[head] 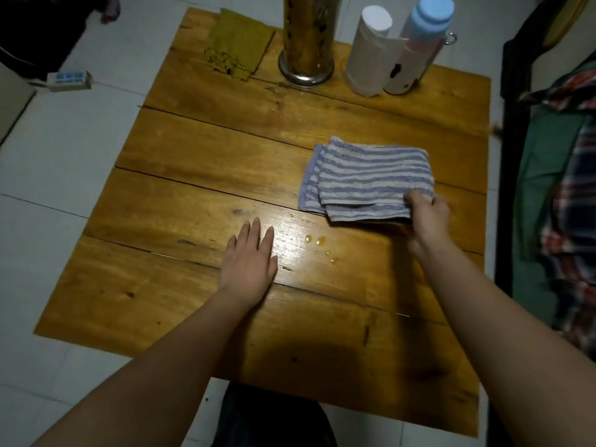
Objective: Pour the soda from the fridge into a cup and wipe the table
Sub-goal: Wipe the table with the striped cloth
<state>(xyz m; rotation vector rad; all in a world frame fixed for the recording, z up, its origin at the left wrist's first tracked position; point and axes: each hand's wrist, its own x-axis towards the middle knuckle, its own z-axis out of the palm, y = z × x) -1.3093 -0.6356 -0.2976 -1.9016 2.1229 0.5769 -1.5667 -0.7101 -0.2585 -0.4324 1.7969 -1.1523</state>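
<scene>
Fingers (419,198) of right hand (427,214) pinching striped cloth (364,179) corner, left hand (250,259) flat, fingers straight, beside droplets (319,241)

Far left on table: folded yellow-green cloth (237,46). Beside it, shiny metal flask (308,40). Far right: white paper roll (367,53) touching pink bottle with blue cap (419,46). White power strip (69,80) on floor, left. Plaid clothes (567,175) right.
</scene>
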